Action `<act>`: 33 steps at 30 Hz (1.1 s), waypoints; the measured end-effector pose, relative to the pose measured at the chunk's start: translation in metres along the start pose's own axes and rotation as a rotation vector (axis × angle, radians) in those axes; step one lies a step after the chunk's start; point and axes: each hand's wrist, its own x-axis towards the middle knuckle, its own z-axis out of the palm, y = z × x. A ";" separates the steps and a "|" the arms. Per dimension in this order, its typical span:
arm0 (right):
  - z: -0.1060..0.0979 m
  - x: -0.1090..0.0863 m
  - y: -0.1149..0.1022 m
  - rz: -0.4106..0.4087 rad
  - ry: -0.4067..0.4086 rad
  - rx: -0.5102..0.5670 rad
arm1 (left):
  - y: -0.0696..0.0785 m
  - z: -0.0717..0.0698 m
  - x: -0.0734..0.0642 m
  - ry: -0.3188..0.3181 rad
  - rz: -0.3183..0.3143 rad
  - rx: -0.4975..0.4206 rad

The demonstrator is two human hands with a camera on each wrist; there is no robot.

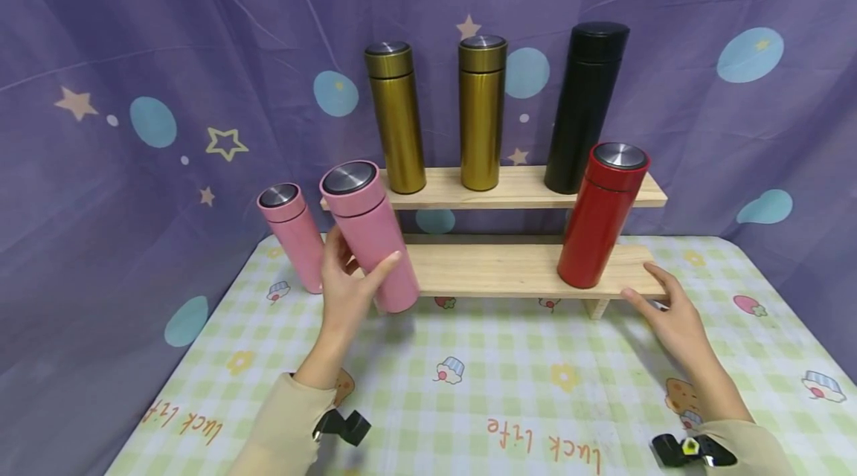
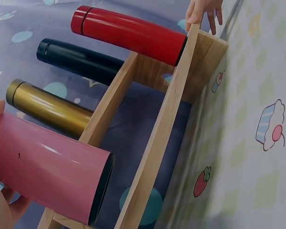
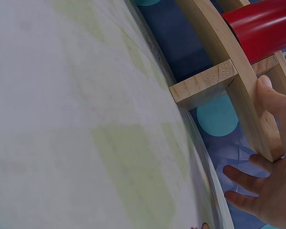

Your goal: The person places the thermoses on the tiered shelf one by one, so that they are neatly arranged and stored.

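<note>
My left hand [image 1: 344,294] grips a pink thermos [image 1: 375,238], thumb across its front and fingers round its far side. The thermos is tilted, its base held off the lower board in the left wrist view. My right hand [image 1: 676,320] holds the right end of the lower board of a two-tier wooden shelf [image 1: 482,268], thumb at the front edge. A red thermos [image 1: 599,223] stands on that board, left of my right hand. A smaller pink thermos [image 1: 294,238] stands on the table, left of my left hand.
Two gold thermoses [image 1: 398,126] and a taller black thermos [image 1: 585,111] stand on the upper board [image 1: 522,190]. A checked cloth [image 1: 495,387] covers the table. Behind the shelf hangs a purple curtain [image 1: 221,37] with stars and blue spots.
</note>
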 end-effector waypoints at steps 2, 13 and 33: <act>0.000 0.000 0.000 -0.002 0.002 0.002 | 0.000 0.002 0.000 -0.010 -0.003 -0.003; 0.000 0.000 -0.001 -0.010 0.011 0.010 | -0.001 0.019 0.002 -0.048 -0.049 0.005; -0.001 -0.001 -0.001 -0.009 0.003 0.005 | -0.004 0.043 0.000 -0.101 -0.032 -0.043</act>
